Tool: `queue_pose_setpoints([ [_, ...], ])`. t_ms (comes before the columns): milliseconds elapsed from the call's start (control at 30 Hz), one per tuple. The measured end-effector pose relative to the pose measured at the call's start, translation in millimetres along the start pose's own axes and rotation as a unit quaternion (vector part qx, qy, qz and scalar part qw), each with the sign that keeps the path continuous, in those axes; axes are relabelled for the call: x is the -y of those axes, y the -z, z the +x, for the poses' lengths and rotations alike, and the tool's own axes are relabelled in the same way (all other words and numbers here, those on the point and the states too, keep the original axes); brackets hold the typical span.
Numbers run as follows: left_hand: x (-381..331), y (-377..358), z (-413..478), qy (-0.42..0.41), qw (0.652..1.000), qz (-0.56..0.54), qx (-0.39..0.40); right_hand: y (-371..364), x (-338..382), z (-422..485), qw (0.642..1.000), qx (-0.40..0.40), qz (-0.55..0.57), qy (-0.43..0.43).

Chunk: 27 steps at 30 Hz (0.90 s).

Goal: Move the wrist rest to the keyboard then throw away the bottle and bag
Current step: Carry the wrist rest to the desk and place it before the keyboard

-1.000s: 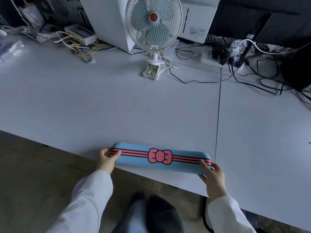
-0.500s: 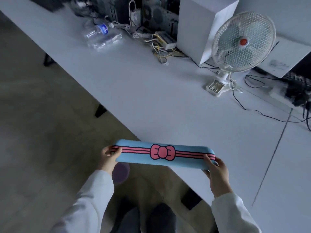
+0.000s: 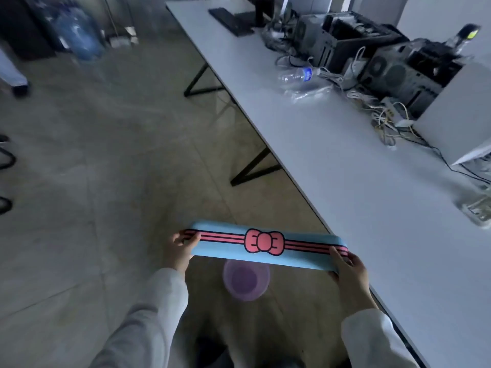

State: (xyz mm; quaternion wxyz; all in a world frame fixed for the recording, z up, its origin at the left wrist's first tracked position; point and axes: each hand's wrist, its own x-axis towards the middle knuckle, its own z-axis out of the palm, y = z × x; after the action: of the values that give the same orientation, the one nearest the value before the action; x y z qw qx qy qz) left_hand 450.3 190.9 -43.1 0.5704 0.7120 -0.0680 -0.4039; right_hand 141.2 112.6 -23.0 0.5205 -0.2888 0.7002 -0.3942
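Desk (image 3: 358, 166): long, white, runs from near right to far left. Near stretch bare; clutter sits along its right edge, likely pushed back to leave working room in front.

PC cases (image 3: 393, 62): dark, open-sided, far right on the desk, with loose cables (image 3: 382, 115) spilling toward the bare part.

Keyboard (image 3: 230, 21): black, at the far end of the desk, in front of a monitor stand. Well apart from the hands, so the carry looks only begun.

Wrist rest (image 3: 265, 244): blue with pink stripe and bow, held level over the floor, just left of the desk's near edge and off it. Long and probably floppy, so an end-to-end hold keeps it flat.

Bottle (image 3: 299, 75): clear, blue label, lying on its side mid-desk beside the cables. Bag (image 3: 305, 91): clear film, crumpled just near of the bottle, touching or nearly so. Both untouched; they wait for the second step.

Bowl (image 3: 245, 280): purple, on the floor below the rest. Purpose unclear.

Left hand (image 3: 179, 251): pinches the rest's left end, thumb on top. Right hand (image 3: 350, 269): grips the right end, thumb over the stripe.
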Motion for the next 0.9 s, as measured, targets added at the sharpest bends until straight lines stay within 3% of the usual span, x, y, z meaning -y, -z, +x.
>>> queue_pose_setpoints([
  [233, -30, 104, 37, -0.025, 0.997, -0.030, -0.060, -118, 8, -35, 0.998, 0.060, 0.015, -0.006],
  [433, -52, 146, 70, -0.046, 0.994, -0.015, -0.093, -194, 24, -38, 0.994, 0.110, -0.006, 0.017],
  [900, -140, 159, 233, -0.029, 0.989, -0.033, -0.138, -375, 85, 38, 0.987, 0.162, -0.011, 0.017],
])
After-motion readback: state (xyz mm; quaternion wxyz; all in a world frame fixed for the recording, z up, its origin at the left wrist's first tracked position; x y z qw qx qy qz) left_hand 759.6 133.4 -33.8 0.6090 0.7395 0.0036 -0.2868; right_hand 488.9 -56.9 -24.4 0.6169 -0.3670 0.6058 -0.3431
